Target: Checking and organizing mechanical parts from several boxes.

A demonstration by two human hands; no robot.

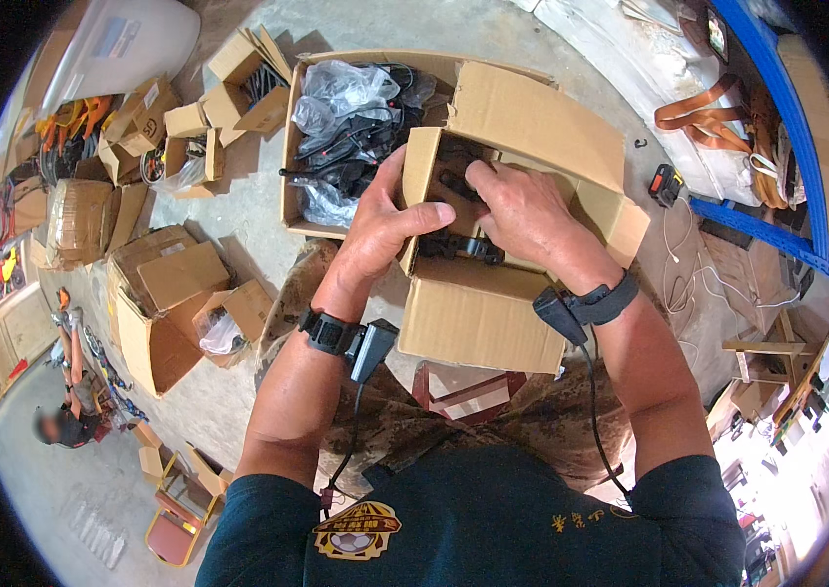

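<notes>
An open cardboard box (484,319) with its flaps spread stands right in front of me. My left hand (377,227) grips its left side, the thumb over the edge and the fingers outside. Inside the box, my right hand (524,209) has its fingers curled around one end of a small black part (460,185). More black parts (462,248) lie at the box's near inner side; their kind is hard to make out. Behind it, a larger cardboard carton (291,147) holds black cables and devices (355,147) with clear plastic bags (344,88).
Several opened cardboard boxes (172,279) stand on the concrete floor to the left. A person (77,414) is farther left, near a folding chair (178,539). On the right are a blue metal rack (803,132), a power-tool battery (665,185) and loose white cable (700,275).
</notes>
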